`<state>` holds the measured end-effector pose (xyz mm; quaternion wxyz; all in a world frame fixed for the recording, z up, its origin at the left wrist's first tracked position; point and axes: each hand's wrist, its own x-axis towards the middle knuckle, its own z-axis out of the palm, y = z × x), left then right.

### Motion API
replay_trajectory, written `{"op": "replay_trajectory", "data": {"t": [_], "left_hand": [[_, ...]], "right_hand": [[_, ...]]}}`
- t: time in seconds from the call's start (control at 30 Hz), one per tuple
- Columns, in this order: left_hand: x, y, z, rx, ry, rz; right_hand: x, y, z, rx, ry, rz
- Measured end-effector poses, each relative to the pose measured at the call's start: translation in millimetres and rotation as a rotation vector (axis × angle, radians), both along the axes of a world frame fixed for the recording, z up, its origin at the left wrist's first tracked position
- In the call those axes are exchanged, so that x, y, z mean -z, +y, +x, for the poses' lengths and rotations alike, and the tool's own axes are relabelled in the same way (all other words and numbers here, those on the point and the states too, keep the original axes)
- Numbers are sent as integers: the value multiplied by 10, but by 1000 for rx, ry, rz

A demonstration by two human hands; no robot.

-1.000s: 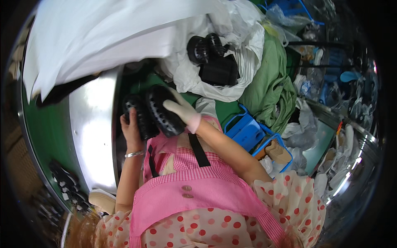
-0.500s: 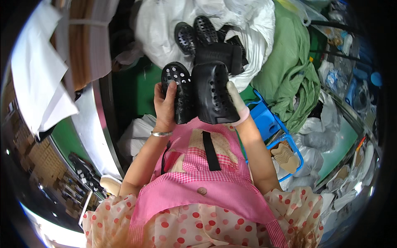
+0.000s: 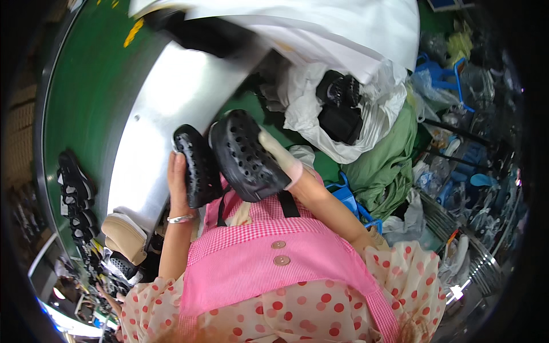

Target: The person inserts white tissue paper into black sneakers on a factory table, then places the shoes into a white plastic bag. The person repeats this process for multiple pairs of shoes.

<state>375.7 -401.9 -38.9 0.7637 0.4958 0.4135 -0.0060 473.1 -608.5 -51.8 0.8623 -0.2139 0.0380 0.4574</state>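
Note:
My left hand (image 3: 178, 182) is closed around a black clog (image 3: 197, 168) with small holes in its upper, the thumb pressed to its side. In my right hand (image 3: 281, 157), which wears a pale glove or finger covers, is a second black perforated clog (image 3: 243, 151). Both clogs are held side by side, tilted, in front of my pink apron (image 3: 251, 248). My right fingertips are partly hidden by the clog. Beyond them, to the right, an open white sack (image 3: 303, 114) holds more black footwear (image 3: 338, 91).
A shiny metal ledge (image 3: 157, 108) borders a green belt surface (image 3: 86, 97) on the left. Black shoes (image 3: 77, 188) and a beige sole-shaped piece (image 3: 123, 234) lie there. White sheets (image 3: 366, 28) overhang the top. Green cloth (image 3: 380, 163) and a blue basket (image 3: 346, 197) are at right.
The view has turned left, bringing the metal ledge and green surface in. Both clogs have moved left and tilted, still held; the white sack now appears further right.

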Motion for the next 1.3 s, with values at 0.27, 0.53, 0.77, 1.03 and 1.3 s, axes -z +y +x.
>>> {"op": "replay_trajectory", "data": {"t": [0.27, 0.53, 0.77, 1.03, 1.3], "left_hand": [[653, 1804, -742, 66, 227, 934], [198, 2041, -985, 72, -217, 305], [-566, 1899, -506, -349, -321, -203], [-1558, 2254, 34, -548, -221, 105], [-2039, 2317, 292, -564, -346, -51]], "right_hand": [[-110, 1715, -152, -211, 69, -12], [19, 2094, -381, -441, -928, -160], [-448, 2623, -51, -608, -1608, -203], [-1286, 3159, 607, -701, -619, 12], [-1116, 3382, 799, -713, -1268, 34]]}}
